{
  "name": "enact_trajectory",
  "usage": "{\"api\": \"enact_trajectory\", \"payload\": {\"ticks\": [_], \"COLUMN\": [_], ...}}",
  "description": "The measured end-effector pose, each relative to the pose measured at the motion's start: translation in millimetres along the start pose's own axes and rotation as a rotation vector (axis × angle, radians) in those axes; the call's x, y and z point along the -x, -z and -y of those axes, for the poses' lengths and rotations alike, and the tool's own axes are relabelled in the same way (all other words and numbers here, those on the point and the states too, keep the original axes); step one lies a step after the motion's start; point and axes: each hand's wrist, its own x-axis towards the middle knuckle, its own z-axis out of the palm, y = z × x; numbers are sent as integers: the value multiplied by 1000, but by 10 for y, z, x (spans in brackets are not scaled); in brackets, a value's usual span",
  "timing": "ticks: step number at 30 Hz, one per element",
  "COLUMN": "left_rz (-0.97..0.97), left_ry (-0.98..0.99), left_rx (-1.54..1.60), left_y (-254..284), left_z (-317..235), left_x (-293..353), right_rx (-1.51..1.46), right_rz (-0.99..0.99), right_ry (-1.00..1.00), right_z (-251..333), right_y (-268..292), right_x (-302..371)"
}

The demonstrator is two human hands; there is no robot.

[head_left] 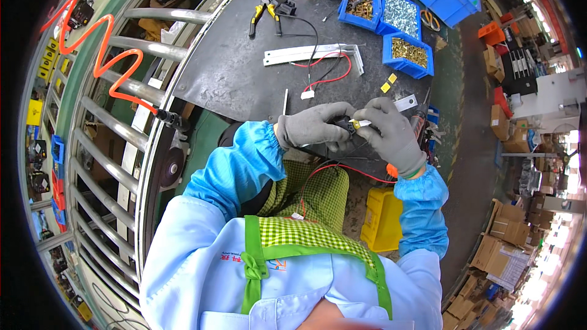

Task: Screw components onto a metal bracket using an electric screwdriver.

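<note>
Both of my hands wear grey gloves and meet over the near edge of the dark work mat [232,73]. My left hand [312,127] grips a small black part [343,126] with a yellow piece on it. My right hand [391,131] pinches a thin white-tipped piece [362,123] against that part. Red and black wires [342,168] trail from the part down over my green checked apron.
Blue bins [406,55] of brass and silver small parts stand at the mat's far right. A white metal bracket [309,54], wired connectors and yellow-handled pliers [264,15] lie further back. A roller conveyor [122,85] runs on the left, a yellow bin [382,220] sits below, and cardboard boxes stand at the right.
</note>
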Motion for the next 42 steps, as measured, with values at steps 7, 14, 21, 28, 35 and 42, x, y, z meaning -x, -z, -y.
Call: {"api": "enact_trajectory", "payload": {"ticks": [7,14,21,28,35,42], "left_rz": [8,-13,-41,-220,-213,-222], "left_ry": [46,18,110,-26,-138,-188], "left_rx": [-7,68,123,210,293,319], "left_y": [-16,-36,-102,7,32,27], "left_z": [-33,37,34,114,70,42], "left_x": [3,-14,-9,-107,-83,-82], "right_rx": [-9,-12,-42,-220,460,627], "right_rz": [49,82,149,-411,-235,-189], "right_ry": [-36,-28,-14,-301,-470,-692], "right_z": [-17,-33,-109,-607,-2242,-2266], "right_y": [36,48,69,777,529,391], "right_x": [18,7,-38,-498,-1052,-1251]}}
